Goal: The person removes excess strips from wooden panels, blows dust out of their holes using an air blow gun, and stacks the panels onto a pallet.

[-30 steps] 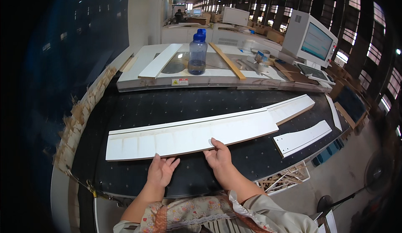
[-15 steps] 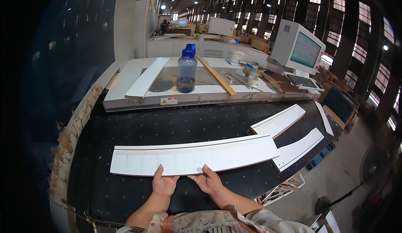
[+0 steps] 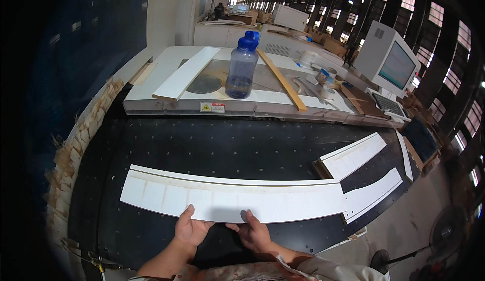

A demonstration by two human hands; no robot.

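head camera: your left hand (image 3: pixel 192 230) and right hand (image 3: pixel 255 235) gripped the long white board (image 3: pixel 227 195) over the black table (image 3: pixel 227 142), thumbs above, fingers tucked under its near edge, apparently set around mid-length for balance.

The left hand (image 3: pixel 193 230) and the right hand (image 3: pixel 253 234) are gripping the long white board (image 3: pixel 222 194) at its near edge. A black work table (image 3: pixel 202 142) is extending beneath this board; a blue-capped bottle (image 3: pixel 242 70) is standing beyond the board.
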